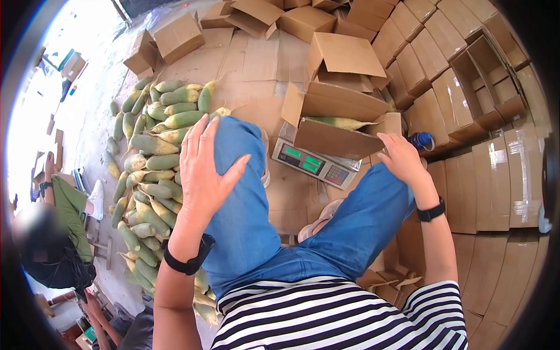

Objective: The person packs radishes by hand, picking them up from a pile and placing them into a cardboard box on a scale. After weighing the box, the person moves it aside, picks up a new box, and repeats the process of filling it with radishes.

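Observation:
My left hand [204,166] lies over my left knee, fingers stretched out and thumb apart, with nothing in it. Beyond its fingertips is a heap of green-and-white radishes [154,143]. My right hand [403,158] is by my right knee, fingers extended, its fingertips right at the corner of an open cardboard box [338,139]. Inside that box a radish [341,122] shows near the front wall. The box sits on a digital scale [291,161] with lit green displays.
Stacked cardboard boxes [431,52] line the right side, and more boxes [178,38] stand at the back. A blue-capped bottle [421,140] is beside my right hand. At the left edge another person [55,245] sits low. Flattened cardboard [248,87] covers the floor ahead.

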A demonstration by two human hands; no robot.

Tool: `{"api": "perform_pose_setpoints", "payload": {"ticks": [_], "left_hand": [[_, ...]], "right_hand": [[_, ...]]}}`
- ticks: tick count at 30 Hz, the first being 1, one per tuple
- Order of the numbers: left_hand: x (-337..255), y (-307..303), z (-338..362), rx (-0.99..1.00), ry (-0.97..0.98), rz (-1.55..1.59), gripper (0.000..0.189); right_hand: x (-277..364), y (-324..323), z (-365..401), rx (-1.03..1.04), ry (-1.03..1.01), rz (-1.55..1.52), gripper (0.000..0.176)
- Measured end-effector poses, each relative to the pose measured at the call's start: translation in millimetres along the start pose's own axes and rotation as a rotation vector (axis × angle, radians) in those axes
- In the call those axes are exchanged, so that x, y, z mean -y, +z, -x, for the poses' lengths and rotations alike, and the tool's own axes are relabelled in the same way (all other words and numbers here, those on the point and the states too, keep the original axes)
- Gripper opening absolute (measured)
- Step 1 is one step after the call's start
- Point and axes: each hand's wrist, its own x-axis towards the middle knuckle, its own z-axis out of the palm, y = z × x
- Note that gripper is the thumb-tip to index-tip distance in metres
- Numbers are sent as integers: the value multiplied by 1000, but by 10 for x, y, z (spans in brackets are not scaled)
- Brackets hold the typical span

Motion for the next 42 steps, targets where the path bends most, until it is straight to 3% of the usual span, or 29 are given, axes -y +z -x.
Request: {"api": "perform_pose_setpoints", "payload": {"ticks": [4,9,12,16,19,21,24,27,29,30,32,35,36,42], "left_hand": [[34,53,-2,-27,32,7,75],[82,-12,96,-38,-15,27,80],[250,-60,294,-3,-146,454,77],[928,271,1114,-8,-656,652,63],[1339,379,1907,73,-803,124,53],[1603,330,2305,0,-771,-115,50],[2164,186,2769,-197,-1031,-259,47],[2884,58,3201,-457,-1354,-160,50],[3356,40,3408,-378,-1627,-42,57],[3365,17,3308,-375,-1629,-37,57],[3308,-83,3055,-439,-1892,536,66],[3481,-8,3067,-435,-1866,675,72],[3526,-1,3053,-464,-1914,696,63],[3496,-16,3110,-580,-1873,758,48]], "right_hand": [[18,257,270,-181,104,-70,46],[64,186,275,-136,179,-138,40],[16,234,269,-138,183,-174,36],[72,182,213,-90,230,-220,31],[84,194,191,-83,240,-223,30],[70,200,175,-62,240,-209,29],[95,189,143,-38,249,-173,29],[110,194,130,-31,260,-176,28],[122,207,128,-41,252,-160,28],[124,209,128,-48,244,-146,28],[151,190,122,-43,243,-144,27],[186,156,118,-32,243,-131,27],[194,153,116,-24,243,-123,26],[216,146,89,-26,226,-89,26]]}}
